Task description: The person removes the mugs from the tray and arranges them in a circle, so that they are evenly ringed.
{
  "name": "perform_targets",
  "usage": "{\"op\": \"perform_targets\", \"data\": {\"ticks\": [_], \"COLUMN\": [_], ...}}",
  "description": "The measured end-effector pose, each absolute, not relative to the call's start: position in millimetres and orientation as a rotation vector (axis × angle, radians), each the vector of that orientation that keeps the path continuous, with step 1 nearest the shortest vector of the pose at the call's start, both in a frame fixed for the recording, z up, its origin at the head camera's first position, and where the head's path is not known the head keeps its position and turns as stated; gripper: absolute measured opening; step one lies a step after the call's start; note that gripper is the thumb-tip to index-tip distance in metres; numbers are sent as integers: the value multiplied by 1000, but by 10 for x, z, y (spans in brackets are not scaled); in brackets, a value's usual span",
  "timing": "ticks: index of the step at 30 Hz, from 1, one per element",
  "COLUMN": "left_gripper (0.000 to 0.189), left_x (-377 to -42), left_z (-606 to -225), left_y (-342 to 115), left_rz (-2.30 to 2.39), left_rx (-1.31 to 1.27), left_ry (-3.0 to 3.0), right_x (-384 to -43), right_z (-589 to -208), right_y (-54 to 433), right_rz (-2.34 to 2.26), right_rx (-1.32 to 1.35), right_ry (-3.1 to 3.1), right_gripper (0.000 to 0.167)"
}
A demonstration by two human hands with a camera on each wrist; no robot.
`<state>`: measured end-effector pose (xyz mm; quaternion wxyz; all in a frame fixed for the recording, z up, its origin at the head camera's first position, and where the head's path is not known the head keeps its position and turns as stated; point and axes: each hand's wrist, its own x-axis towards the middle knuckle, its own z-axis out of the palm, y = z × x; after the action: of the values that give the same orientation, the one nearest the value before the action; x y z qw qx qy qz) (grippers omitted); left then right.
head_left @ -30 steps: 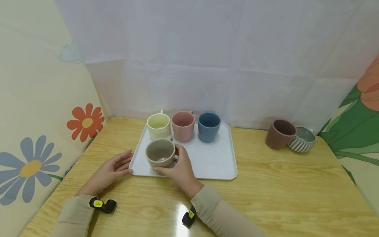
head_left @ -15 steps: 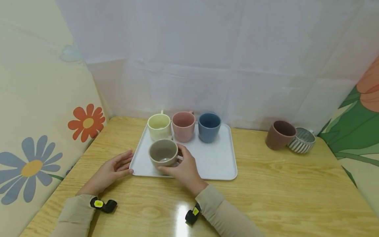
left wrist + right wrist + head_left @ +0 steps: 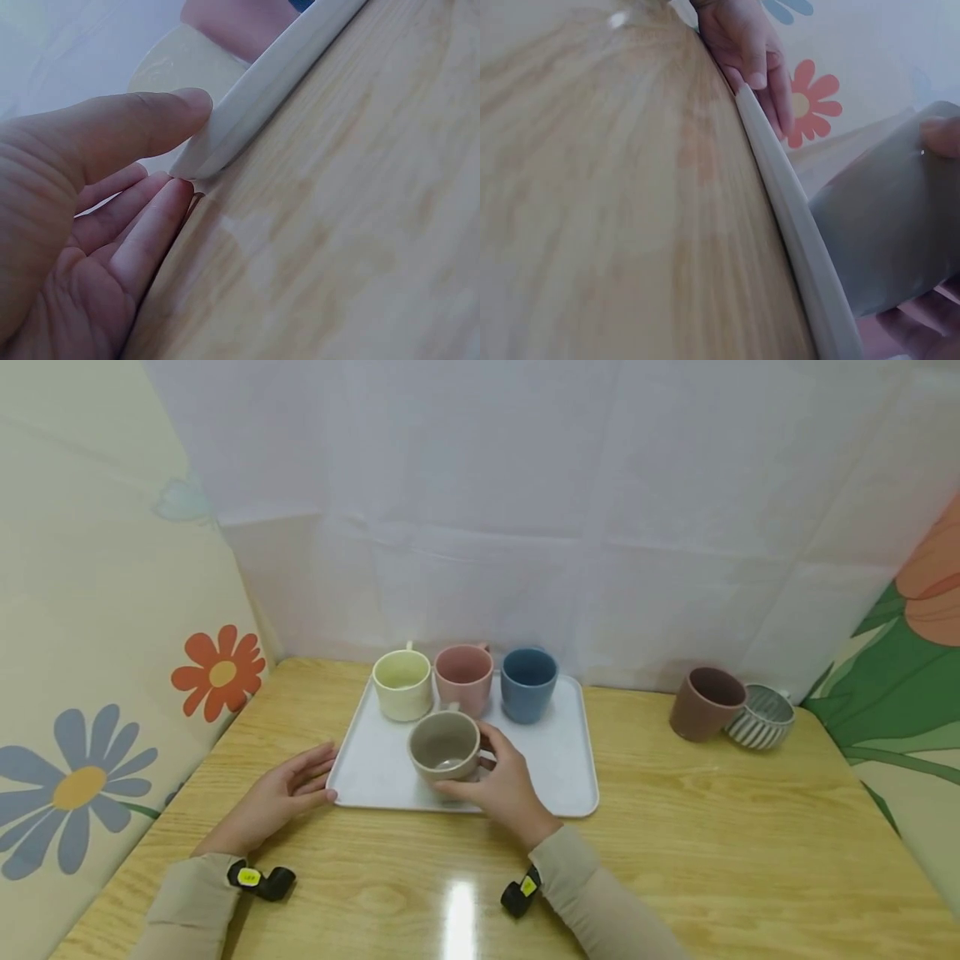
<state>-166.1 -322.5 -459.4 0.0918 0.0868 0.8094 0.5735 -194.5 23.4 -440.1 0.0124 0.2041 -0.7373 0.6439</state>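
Observation:
My right hand (image 3: 512, 789) grips a taupe mug (image 3: 444, 745) by its right side, with the thumb at the front and fingers behind. The mug is upright over the front middle of a white tray (image 3: 360, 777); whether its base touches the tray I cannot tell. In the right wrist view, the mug's side (image 3: 896, 217) shows close inside the tray's rim. At the tray's front left corner, my left hand (image 3: 281, 793) touches the edge with fairly straight fingers. The left wrist view shows that thumb (image 3: 161, 124) on the rim and fingertips against the corner.
Along the tray's back stand a pale yellow mug (image 3: 402, 693), a pink mug (image 3: 463, 685) and a blue mug (image 3: 528, 689). A brown cup (image 3: 701, 710) and a ribbed grey cup (image 3: 761, 722) sit on the wooden table (image 3: 712, 827) at right. White cloth (image 3: 465, 527) hangs behind.
My right hand has carried the taupe mug to the right, from in front of the yellow mug to in front of the pink one. The left hand stays at the tray corner.

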Motion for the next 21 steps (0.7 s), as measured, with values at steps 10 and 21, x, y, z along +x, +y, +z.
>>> {"op": "perform_targets", "data": {"ticks": [10,21], "left_gripper": [85,85], "left_x": [-1651,-1655], "left_z": [-4592,-4550], "left_y": [-3225,-3197], "left_rz": [1684,1670], "left_rx": [237,232], "left_ry": [2428,2440], "right_x": [-2014,-2120], "right_z": [-4366,-4273], "right_y": [576,925], "right_rz": [1936,1841], "right_rx": [632,590], "right_ry": [-2286,-2173], "right_gripper": [86,85]}}
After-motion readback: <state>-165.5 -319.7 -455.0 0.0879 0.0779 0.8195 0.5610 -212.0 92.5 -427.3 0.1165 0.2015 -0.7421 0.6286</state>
